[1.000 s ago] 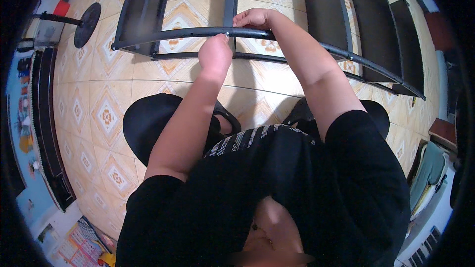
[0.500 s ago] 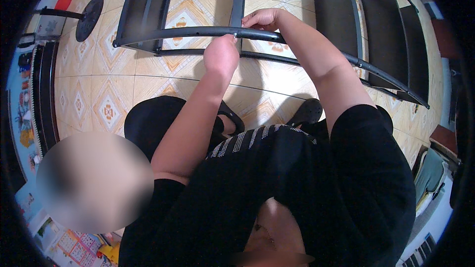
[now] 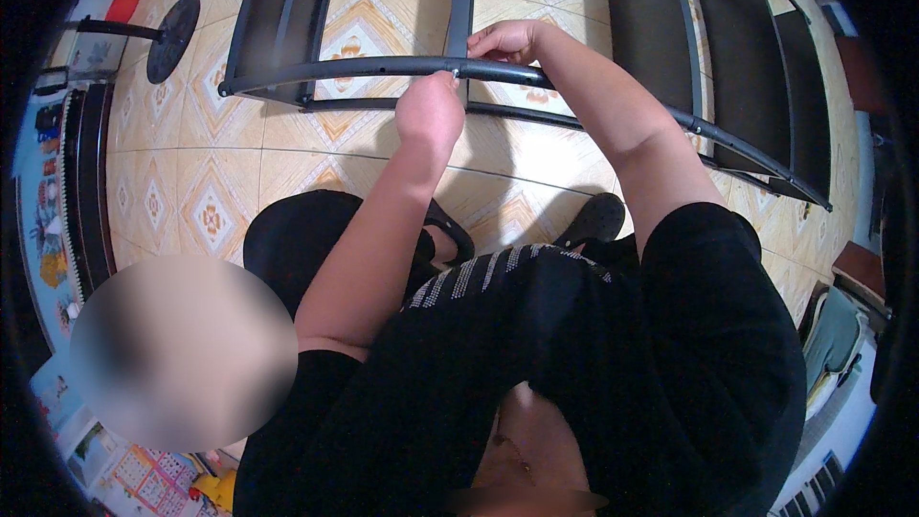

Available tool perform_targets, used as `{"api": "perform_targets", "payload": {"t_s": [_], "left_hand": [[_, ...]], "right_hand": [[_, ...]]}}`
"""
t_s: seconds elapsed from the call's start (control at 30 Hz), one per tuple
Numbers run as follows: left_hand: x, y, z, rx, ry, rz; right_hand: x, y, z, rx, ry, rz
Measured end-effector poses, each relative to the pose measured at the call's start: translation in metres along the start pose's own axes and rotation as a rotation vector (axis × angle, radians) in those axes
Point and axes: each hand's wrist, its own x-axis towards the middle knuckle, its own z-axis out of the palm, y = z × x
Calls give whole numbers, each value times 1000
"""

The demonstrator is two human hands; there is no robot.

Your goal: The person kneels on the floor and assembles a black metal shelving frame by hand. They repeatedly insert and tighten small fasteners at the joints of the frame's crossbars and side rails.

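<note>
A black metal rack with a long tubular side rail (image 3: 335,69) lies across the floor in front of me. A flat grey crossbar (image 3: 463,5) meets the rail near its middle. Just below that joint my left hand (image 3: 430,113) is closed, its fingertips at a small shiny spot on the rail; what it pinches is too small to name. Beyond the rail my right hand (image 3: 505,41) has curled fingers, with thumb and fingertips gripping the crossbar's right edge near the joint. Dark shelf panels (image 3: 651,29) span the rack on both sides.
Patterned tiles (image 3: 211,206) cover the floor. At the left stand a round black base on a pole (image 3: 173,38) and a dark-edged table (image 3: 91,172) with colourful things on it. A folded green item (image 3: 831,335) sits at the right. My shoe (image 3: 593,220) is close to the rack.
Hardly anything differs: the view has shifted slightly, and both hands keep their places at the joint.
</note>
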Motion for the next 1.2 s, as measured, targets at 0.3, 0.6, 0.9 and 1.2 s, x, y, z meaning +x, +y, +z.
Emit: {"api": "perform_targets", "payload": {"t_s": [0.3,0.6,0.9,1.2], "left_hand": [[0,5,-3,46,-6,9],[-2,3,-4,25,-5,-2],[-4,3,-5,64,22,42],[-2,0,-1,10,39,22]], "right_hand": [[10,7,-15,32,11,-25],[4,3,-2,31,-46,-2],[-3,-1,8,128,-85,28],[2,-1,8,55,-16,116]]}}
